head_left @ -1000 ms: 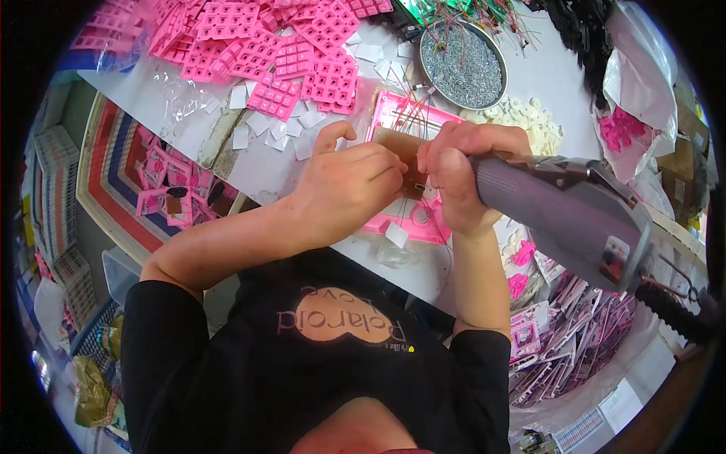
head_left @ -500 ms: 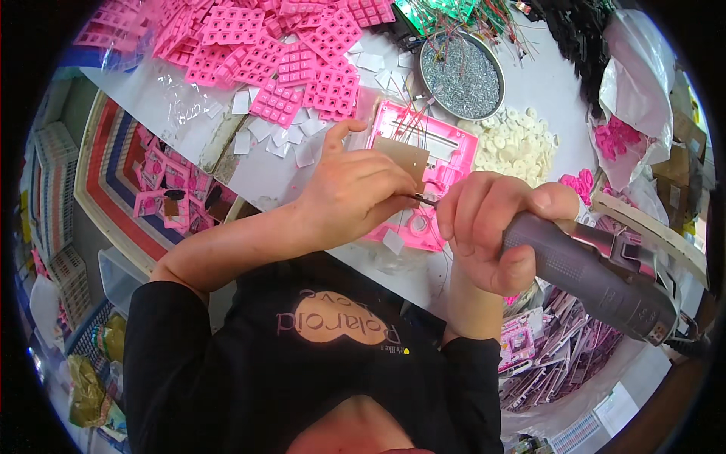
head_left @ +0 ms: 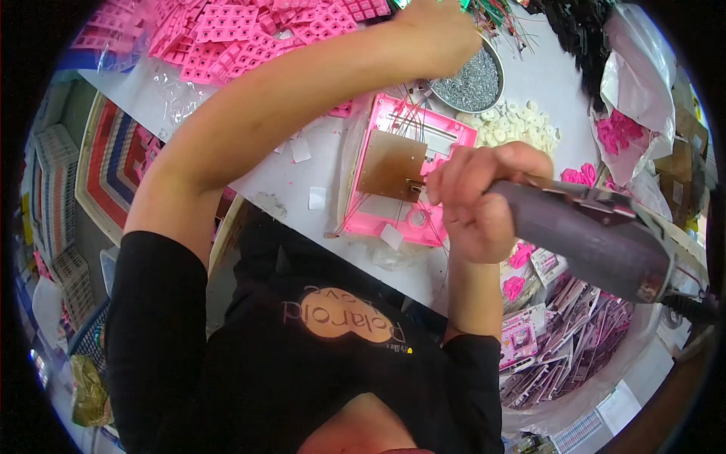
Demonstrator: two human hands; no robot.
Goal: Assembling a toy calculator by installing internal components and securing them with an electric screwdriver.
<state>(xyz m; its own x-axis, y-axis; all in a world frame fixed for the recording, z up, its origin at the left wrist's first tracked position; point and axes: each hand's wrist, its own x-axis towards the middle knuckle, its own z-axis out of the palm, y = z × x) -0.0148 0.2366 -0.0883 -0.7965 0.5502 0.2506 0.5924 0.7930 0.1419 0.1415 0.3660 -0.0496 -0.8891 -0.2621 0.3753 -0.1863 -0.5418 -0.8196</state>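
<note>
My right hand (head_left: 484, 200) is wrapped round a grey electric screwdriver (head_left: 582, 238). Its bit reaches the edge of a brown circuit board (head_left: 389, 163). That board lies in an open pink plastic casing (head_left: 363, 219) with thin wires on it. At the far side, my left hand (head_left: 439, 38) is over the rim of a round metal bowl (head_left: 470, 82) of small silvery screws, beside green circuit boards (head_left: 463, 4). Its fingers are hidden and partly beyond the picture's top, so I cannot tell what they hold.
Pink keypads (head_left: 227, 26) are heaped at the far left. White round parts (head_left: 522, 125) lie right of the casing, with black parts (head_left: 578, 45) beyond. A bag of pink and white parts (head_left: 575, 340) stands at the near right. White paper squares (head_left: 318, 198) dot the table.
My left hand has left the brown board and swung far across to the screw bowl. The screwdriver stays in my right hand, its bit close to the board, its body shifted slightly.
</note>
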